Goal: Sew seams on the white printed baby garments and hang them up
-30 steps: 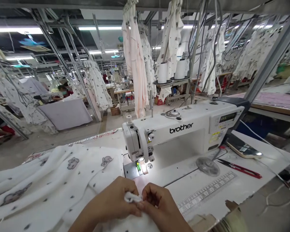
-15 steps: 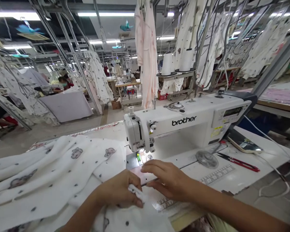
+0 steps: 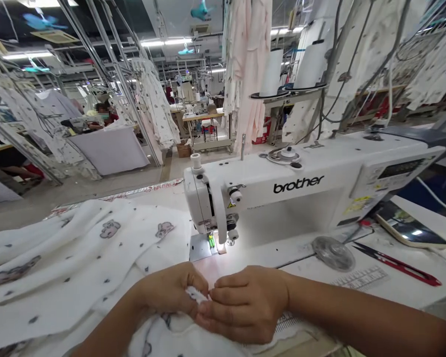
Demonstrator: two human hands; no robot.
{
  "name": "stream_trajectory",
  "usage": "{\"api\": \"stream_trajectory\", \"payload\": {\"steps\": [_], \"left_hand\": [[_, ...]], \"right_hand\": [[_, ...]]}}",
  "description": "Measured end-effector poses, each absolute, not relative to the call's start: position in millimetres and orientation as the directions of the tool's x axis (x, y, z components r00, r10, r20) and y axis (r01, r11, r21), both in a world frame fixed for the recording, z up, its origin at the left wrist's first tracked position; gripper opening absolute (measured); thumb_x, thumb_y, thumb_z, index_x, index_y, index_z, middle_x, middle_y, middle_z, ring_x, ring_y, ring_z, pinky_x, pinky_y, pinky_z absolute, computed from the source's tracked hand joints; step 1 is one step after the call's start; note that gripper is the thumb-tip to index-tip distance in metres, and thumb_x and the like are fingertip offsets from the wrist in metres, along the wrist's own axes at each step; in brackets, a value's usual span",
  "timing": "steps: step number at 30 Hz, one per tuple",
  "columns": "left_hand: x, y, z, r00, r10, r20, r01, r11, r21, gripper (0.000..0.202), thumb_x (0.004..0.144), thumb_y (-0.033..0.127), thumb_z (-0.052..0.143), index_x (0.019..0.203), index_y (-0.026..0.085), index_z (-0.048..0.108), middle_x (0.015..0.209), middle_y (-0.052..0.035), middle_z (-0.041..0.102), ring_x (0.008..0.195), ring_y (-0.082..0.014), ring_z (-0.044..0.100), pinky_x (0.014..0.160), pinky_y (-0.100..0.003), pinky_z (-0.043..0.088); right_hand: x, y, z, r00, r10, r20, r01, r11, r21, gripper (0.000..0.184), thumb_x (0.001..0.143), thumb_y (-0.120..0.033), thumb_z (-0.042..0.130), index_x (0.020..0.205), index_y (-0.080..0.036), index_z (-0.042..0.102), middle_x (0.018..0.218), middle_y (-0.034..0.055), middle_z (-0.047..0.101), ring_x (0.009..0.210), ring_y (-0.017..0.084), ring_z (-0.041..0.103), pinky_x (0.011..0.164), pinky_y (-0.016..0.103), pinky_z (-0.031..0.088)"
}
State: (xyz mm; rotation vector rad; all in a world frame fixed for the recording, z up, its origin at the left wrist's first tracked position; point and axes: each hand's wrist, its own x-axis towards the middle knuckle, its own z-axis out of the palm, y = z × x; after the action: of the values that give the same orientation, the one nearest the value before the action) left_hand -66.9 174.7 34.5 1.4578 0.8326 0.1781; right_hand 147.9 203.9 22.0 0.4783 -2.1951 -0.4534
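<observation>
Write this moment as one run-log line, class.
Left hand: pinching bunched white fabric | Right hand: fingertips at same fabric | Sewing machine: beyond both hands

Soft, matt white cloth (image 3: 85,258) in loose folds, under grey prints. Smooth, lightly glossy white casing on the sewing machine (image 3: 252,198), with bright, polished metal at the flat plate (image 3: 198,247). Slick white surface on the counter (image 3: 412,206). Also pictured: snips (image 3: 397,263) in dark metal and shiny red, a phone (image 3: 409,224) with mirror-glossy glass, a see-through, plastic-looking disc (image 3: 333,253), and matt white thread cones (image 3: 272,73).
</observation>
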Motion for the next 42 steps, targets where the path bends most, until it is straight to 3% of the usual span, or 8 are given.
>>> {"api": "stream_trajectory", "payload": {"steps": [7,13,18,22,28,36,40,42], "left_hand": [[-69,180,30,0.696,0.58,-0.423,0.366,0.22,0.904,0.043,0.059,0.05,0.085,0.083,0.016,0.078,0.075,-0.0005,0.069,0.072,-0.0171,0.058,0.076,-0.025,0.048],[-76,180,35,0.719,0.568,-0.401,0.319,0.243,0.916,0.05,0.055,0.055,0.087,0.083,0.015,0.076,0.073,0.0018,0.062,0.071,-0.0139,0.052,0.075,-0.022,0.045],[-75,178,40,0.7,0.604,-0.381,0.33,0.199,0.923,0.048,0.062,0.057,0.081,0.08,0.014,0.074,0.068,0.0029,0.058,0.066,-0.0122,0.049,0.069,-0.023,0.043],[-76,181,55,0.549,0.761,-0.345,0.561,-0.029,0.827,0.03,0.068,0.041,0.079,0.079,0.015,0.071,0.069,0.0028,0.059,0.067,-0.0127,0.05,0.064,-0.022,0.04],[-76,188,82,0.454,0.826,-0.334,0.754,-0.156,0.638,0.008,0.077,0.024,0.063,0.082,0.018,0.064,0.081,0.0021,0.06,0.078,-0.0159,0.052,0.068,-0.024,0.037],[-67,206,64,0.44,0.859,-0.263,0.77,-0.209,0.603,0.019,0.086,0.034,0.056,0.078,0.018,0.059,0.078,-0.0002,0.061,0.076,-0.0169,0.055,0.066,-0.026,0.04],[-64,212,55,0.442,0.864,-0.24,0.788,-0.247,0.564,0.026,0.089,0.035,0.053,0.07,0.018,0.055,0.073,-0.0001,0.06,0.071,-0.0157,0.054,0.061,-0.025,0.038],[-62,213,53,0.449,0.865,-0.224,0.788,-0.266,0.555,0.027,0.09,0.034,0.052,0.068,0.018,0.056,0.072,-0.0009,0.061,0.071,-0.0161,0.055,0.063,-0.026,0.038]], "right_hand": [[148,196,19,-0.63,-0.354,0.691,-0.226,0.935,0.273,0.028,0.097,-0.017,0.048,0.094,-0.011,0.075,0.102,0.0079,0.073,0.075,0.014,0.066,0.08,0.024,0.057],[152,193,17,-0.706,-0.197,0.68,-0.217,0.975,0.057,0.032,0.1,-0.016,0.044,0.114,0.004,0.064,0.093,0.0124,0.073,0.081,0.017,0.067,0.088,0.024,0.055],[154,191,22,-0.75,-0.291,0.594,-0.183,0.954,0.235,0.032,0.098,-0.016,0.042,0.104,-0.006,0.071,0.096,0.0112,0.073,0.079,0.017,0.066,0.084,0.025,0.057],[153,198,19,-0.719,-0.395,0.571,-0.185,0.901,0.391,0.024,0.092,-0.014,0.05,0.095,-0.007,0.073,0.098,0.0141,0.072,0.072,0.018,0.065,0.071,0.029,0.057],[155,209,6,-0.708,-0.349,0.614,-0.149,0.924,0.353,0.013,0.089,-0.013,0.06,0.091,-0.007,0.071,0.091,0.0119,0.069,0.067,0.014,0.061,0.061,0.027,0.051],[156,215,3,-0.772,-0.31,0.555,-0.136,0.933,0.332,0.013,0.09,-0.01,0.057,0.085,-0.008,0.069,0.083,0.0092,0.066,0.067,0.015,0.057,0.063,0.028,0.047],[157,217,1,-0.785,-0.32,0.53,-0.164,0.933,0.321,0.014,0.09,-0.01,0.056,0.082,-0.008,0.067,0.082,0.0087,0.065,0.085,0.019,0.06,0.081,0.032,0.048],[158,216,-1,-0.818,-0.268,0.509,-0.142,0.951,0.274,0.014,0.09,-0.01,0.056,0.079,-0.011,0.065,0.079,0.0065,0.063,0.088,0.019,0.06,0.077,0.031,0.048]]}}
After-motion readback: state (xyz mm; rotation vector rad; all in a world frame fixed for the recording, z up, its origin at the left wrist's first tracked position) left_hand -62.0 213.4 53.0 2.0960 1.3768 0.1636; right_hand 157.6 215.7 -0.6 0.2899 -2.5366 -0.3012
